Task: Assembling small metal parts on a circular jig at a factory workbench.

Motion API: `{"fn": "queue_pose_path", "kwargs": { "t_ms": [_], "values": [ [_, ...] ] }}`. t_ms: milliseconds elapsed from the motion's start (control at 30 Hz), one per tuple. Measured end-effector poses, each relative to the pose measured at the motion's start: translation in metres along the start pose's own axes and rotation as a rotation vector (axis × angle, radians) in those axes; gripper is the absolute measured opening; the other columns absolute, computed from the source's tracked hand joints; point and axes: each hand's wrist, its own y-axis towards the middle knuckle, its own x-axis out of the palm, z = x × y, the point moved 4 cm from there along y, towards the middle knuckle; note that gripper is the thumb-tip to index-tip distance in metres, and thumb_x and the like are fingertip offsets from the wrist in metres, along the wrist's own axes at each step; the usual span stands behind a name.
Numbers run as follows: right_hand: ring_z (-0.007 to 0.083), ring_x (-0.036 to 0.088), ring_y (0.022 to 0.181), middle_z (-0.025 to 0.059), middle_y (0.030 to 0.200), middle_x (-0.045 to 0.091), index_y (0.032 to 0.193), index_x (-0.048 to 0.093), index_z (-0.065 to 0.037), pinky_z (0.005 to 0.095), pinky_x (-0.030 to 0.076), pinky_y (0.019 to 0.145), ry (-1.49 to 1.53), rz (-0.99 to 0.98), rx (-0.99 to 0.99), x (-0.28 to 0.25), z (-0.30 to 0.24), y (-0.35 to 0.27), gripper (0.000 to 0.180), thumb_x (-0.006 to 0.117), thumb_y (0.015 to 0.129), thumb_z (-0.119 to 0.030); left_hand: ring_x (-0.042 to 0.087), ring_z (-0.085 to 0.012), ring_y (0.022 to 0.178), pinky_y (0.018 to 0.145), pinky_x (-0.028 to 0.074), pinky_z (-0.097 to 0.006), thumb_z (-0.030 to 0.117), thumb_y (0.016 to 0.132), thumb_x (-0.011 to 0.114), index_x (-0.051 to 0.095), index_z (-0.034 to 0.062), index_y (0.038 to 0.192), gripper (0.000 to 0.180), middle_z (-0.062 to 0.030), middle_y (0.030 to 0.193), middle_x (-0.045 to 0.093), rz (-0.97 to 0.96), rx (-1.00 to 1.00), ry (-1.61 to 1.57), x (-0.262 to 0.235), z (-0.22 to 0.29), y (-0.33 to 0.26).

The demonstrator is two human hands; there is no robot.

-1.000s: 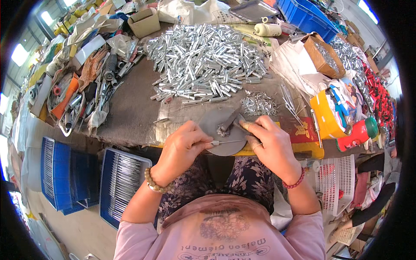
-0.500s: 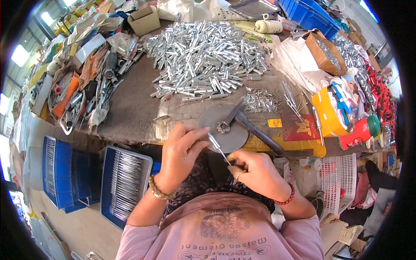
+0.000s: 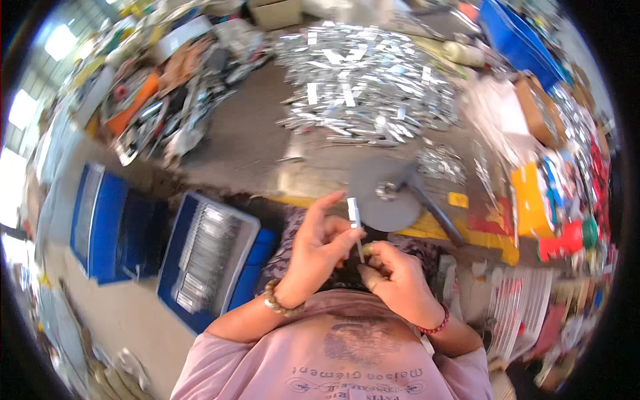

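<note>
Head view, only cam: both hands now pulled back off the bench toward the lap, vs. a sec ago when they were working at the grey round plate (image 3: 387,197) w/ the hammer-like tool (image 3: 427,203) lying on it. Left hand (image 3: 320,250) pinches a slim silver metal piece (image 3: 354,217) btwn thumb and fingers, held upright, its thin pin end pointing down toward the right hand (image 3: 400,280). Right hand is curled, fingertips closed on sth small at the pin's lower end; can't tell exactly what. So the piece has left the plate and is now being handled in the air, just above the lap, probably a fit or check step after the bench work. Big heap of similar silver parts (image 3: 367,87) sits well beyond on the bench; blue tray (image 3: 207,257) w/ rows of metal pieces is down at the person's left.
</note>
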Motion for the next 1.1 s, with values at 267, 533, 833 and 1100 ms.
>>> {"fn": "queue_pose_path", "kwargs": {
  "t_ms": [267, 533, 833, 1100],
  "values": [
    [0.0095, 0.064, 0.08, 0.007, 0.102, 0.066, 0.153, 0.049, -0.004, 0.0236, 0.053, 0.074, 0.22, -0.257, 0.216, 0.024, 0.008, 0.016, 0.061, 0.068, 0.095, 0.007, 0.052, -0.0039, 0.068, 0.056, 0.042, -0.02, 0.007, 0.102, 0.068, 0.043, 0.0072, 0.148, 0.052, -0.005, 0.098, 0.071, 0.298, 0.139, -0.086, -0.087, -0.009, -0.02],
    [0.0072, 0.064, 0.066, 0.0058, 0.095, 0.07, 0.152, 0.049, -0.001, 0.0204, 0.052, 0.056, 0.153, -0.288, 0.244, 0.04, 0.024, 0.035, 0.053, 0.067, 0.103, -0.01, 0.057, -0.0083, 0.069, 0.058, 0.045, -0.024, 0.009, 0.099, 0.07, 0.05, 0.007, 0.142, 0.047, -0.0086, 0.099, 0.073, 1.071, -0.094, 0.148, -0.305, -0.091, -0.138],
    [0.0084, 0.065, 0.067, 0.0049, 0.095, 0.07, 0.152, 0.049, -0.002, 0.0209, 0.052, 0.057, 0.143, -0.292, 0.291, 0.064, 0.012, 0.039, 0.051, 0.063, 0.103, -0.004, 0.071, -0.0196, 0.073, 0.066, 0.056, -0.035, 0.013, 0.089, 0.078, 0.061, 0.0046, 0.13, 0.045, -0.014, 0.101, 0.075, 1.275, -0.429, 0.525, -0.419, -0.127, -0.191],
    [0.0079, 0.065, 0.069, 0.0041, 0.095, 0.069, 0.149, 0.053, -0.002, 0.021, 0.052, 0.06, 0.177, -0.225, 0.327, 0.048, 0.025, 0.039, 0.048, 0.061, 0.102, -0.004, 0.076, -0.0313, 0.1, 0.086, 0.058, -0.042, 0.021, 0.09, 0.081, 0.069, 0.0074, 0.125, 0.039, -0.0175, 0.107, 0.078, 1.238, -0.428, 0.735, -0.413, -0.117, -0.183]
  ]
}}
